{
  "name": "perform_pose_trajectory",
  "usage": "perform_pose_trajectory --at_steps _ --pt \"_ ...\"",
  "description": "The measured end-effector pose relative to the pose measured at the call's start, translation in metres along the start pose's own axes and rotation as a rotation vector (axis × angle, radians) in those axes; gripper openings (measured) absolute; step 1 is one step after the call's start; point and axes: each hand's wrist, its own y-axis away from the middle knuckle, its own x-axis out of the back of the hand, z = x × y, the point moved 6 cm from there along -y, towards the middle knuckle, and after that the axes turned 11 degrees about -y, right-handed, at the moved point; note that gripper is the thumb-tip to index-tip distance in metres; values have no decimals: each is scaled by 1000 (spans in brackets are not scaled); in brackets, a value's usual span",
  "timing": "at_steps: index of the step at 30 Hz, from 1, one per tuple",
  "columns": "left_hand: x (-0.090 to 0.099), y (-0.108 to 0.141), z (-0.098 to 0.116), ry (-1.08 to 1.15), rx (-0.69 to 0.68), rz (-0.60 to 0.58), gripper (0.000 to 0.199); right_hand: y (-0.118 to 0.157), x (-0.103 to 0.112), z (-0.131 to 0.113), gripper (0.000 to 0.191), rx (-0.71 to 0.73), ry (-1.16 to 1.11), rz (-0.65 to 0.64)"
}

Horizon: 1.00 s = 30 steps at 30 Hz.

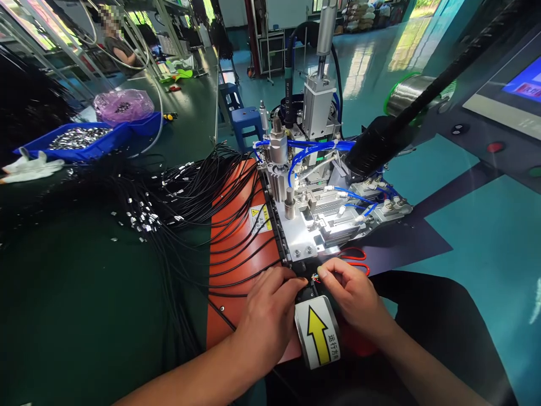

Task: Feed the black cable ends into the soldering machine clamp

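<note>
My left hand point(270, 304) is closed on a black cable at the machine's near end, its thumb and fingertips pressed together and mostly hiding the cable. Thin coloured wires point(315, 277) stick out of the cable end between my hands. From the other side, my right hand point(350, 290) pinches the tips of those wires between thumb and forefinger. Just in front stands a metal cover with a yellow arrow point(318, 332). Several black cables point(240, 258) lie side by side across an orange plate point(230, 225), leading into the machine's black track point(273, 208).
Beyond my hands rises the machine point(321, 208) with cylinders and blue air hoses. Red-handled scissors point(359, 265) lie by my right hand. Cables with metal connectors point(146, 214) cover the table at left, near a blue tray point(80, 138). A wire spool point(408, 97) stands at right; a person point(120, 48) sits far left.
</note>
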Motion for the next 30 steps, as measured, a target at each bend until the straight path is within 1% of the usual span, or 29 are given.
perform_pose_trajectory --at_steps 13,21,30 --pt "2 0 1 1 -5 15 30 2 1 2 28 44 13 10" --pt "2 -1 1 -20 2 12 31 1 -1 7 28 60 17 8" --pt "1 -1 0 -34 1 -4 30 4 1 0 27 109 46 20"
